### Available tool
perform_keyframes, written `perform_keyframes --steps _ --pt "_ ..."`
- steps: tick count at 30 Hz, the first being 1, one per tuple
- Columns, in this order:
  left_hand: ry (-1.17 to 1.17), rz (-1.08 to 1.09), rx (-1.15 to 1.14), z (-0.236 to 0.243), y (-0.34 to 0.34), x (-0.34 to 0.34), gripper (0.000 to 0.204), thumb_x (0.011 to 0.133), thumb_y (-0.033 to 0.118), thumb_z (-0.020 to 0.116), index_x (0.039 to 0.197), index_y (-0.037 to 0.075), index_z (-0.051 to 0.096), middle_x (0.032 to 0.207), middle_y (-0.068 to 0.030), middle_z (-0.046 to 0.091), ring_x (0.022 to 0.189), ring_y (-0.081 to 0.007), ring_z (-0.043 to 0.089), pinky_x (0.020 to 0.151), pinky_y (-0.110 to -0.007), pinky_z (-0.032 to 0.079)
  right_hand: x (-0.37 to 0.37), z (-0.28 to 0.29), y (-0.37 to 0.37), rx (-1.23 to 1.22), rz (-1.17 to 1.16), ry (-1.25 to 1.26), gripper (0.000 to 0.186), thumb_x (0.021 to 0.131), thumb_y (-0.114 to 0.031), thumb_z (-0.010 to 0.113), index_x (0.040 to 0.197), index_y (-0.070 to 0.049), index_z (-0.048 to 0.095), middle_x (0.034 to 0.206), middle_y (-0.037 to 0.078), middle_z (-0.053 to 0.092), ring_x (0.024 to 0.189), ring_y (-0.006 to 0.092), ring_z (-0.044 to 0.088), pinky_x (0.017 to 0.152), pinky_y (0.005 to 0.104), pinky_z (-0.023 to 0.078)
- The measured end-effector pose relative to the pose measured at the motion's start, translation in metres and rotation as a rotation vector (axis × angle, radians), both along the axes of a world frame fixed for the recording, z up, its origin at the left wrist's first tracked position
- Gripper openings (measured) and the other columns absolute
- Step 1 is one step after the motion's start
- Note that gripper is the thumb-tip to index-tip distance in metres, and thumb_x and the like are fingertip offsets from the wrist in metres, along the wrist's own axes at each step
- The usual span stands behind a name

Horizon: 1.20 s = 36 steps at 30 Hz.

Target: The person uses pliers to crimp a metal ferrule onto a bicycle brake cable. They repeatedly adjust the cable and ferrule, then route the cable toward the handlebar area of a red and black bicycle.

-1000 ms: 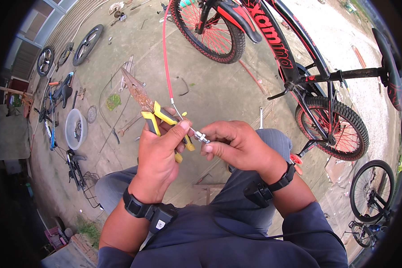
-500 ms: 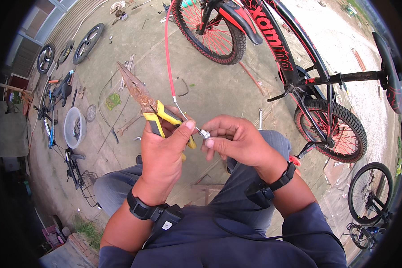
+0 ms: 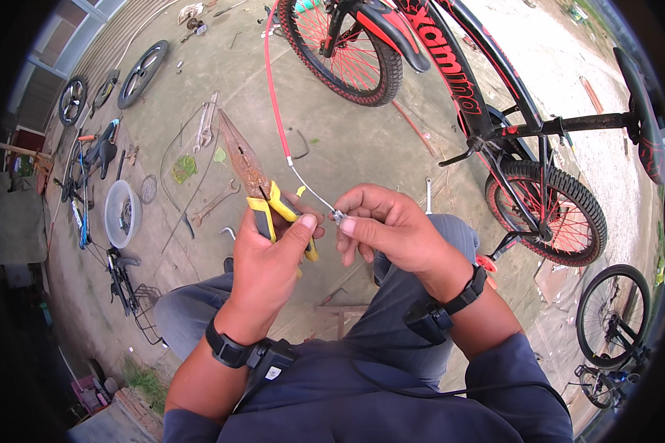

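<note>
My left hand is wrapped round a pair of needle-nose pliers with rusty jaws and yellow-and-black handles; the jaws point up and away to the left, with nothing between them. Between thumb and fingers, my right hand pinches a small silver metal fitting. A thin bare brake or shift cable runs from that fitting up into a red cable housing, which leads toward the bicycle's front end. The cable's far end is hidden beyond the upper edge.
A black-and-red bicycle stands ahead and to the right. On the concrete lie spanners, a rusty wrench and a white plastic tub with parts in it. Loose wheels and another bicycle lie to the left.
My left hand has drawn slightly left, away from the fitting and cable, and the pliers have turned more upright. My right hand keeps its pinch on the fitting, nearly in place.
</note>
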State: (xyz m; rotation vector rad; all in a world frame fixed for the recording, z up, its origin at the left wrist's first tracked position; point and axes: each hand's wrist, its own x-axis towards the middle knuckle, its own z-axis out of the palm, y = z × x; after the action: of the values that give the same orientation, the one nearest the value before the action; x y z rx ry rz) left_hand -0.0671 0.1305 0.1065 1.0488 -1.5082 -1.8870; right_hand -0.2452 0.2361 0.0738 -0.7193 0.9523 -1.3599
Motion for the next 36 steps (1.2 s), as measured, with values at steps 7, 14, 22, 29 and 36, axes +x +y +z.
perform_keyframes --steps 7,14,22,29,36 --pt "-0.191 -0.179 -0.020 0.006 0.002 0.020 0.028 0.102 0.008 0.067 0.126 0.002 0.052 0.103 -0.0085 0.072 0.094 -0.0130 0.070 0.075 -0.028 0.056 0.000 -0.003 0.001 -0.006 -0.045 -0.041 0.023 0.106 -0.015 0.063 0.123 -0.001 0.064 0.089 0.008 0.074 0.073 0.0150 0.074 0.056 0.0219 0.048" --pt "-0.161 -0.191 0.017 0.003 0.004 0.029 0.034 0.101 0.012 0.069 0.128 0.003 0.051 0.109 -0.0121 0.072 0.093 -0.0153 0.071 0.066 -0.025 0.053 -0.001 -0.003 0.001 -0.041 -0.001 -0.024 0.030 0.107 -0.015 0.062 0.133 -0.001 0.062 0.097 0.005 0.074 0.081 0.0119 0.073 0.060 0.0226 0.049" --pt "0.075 -0.075 0.050 0.004 0.001 0.008 0.044 0.094 0.005 0.077 0.130 0.005 0.052 0.109 -0.0078 0.071 0.090 -0.0129 0.068 0.069 -0.024 0.049 0.003 0.002 -0.002 -0.062 0.046 0.025 0.034 0.106 -0.014 0.063 0.138 -0.003 0.059 0.098 0.004 0.074 0.082 0.0110 0.072 0.063 0.0228 0.048" --pt "0.120 -0.141 0.192 0.004 -0.003 0.009 0.039 0.095 -0.001 0.074 0.130 0.005 0.055 0.111 -0.0061 0.070 0.099 -0.0127 0.067 0.085 -0.030 0.054 0.006 0.005 0.000 -0.073 0.047 0.105 0.040 0.105 -0.011 0.065 0.142 -0.004 0.052 0.095 0.005 0.073 0.081 0.0113 0.072 0.064 0.0230 0.048" --pt "0.146 -0.107 0.174 -0.004 -0.002 0.008 0.043 0.092 0.002 0.078 0.129 0.006 0.055 0.108 -0.0040 0.068 0.092 -0.0107 0.065 0.073 -0.025 0.049 0.010 0.000 -0.001 -0.130 0.001 0.148 0.030 0.103 -0.003 0.064 0.130 -0.003 0.051 0.095 0.006 0.076 0.081 0.0107 0.073 0.062 0.0208 0.049"
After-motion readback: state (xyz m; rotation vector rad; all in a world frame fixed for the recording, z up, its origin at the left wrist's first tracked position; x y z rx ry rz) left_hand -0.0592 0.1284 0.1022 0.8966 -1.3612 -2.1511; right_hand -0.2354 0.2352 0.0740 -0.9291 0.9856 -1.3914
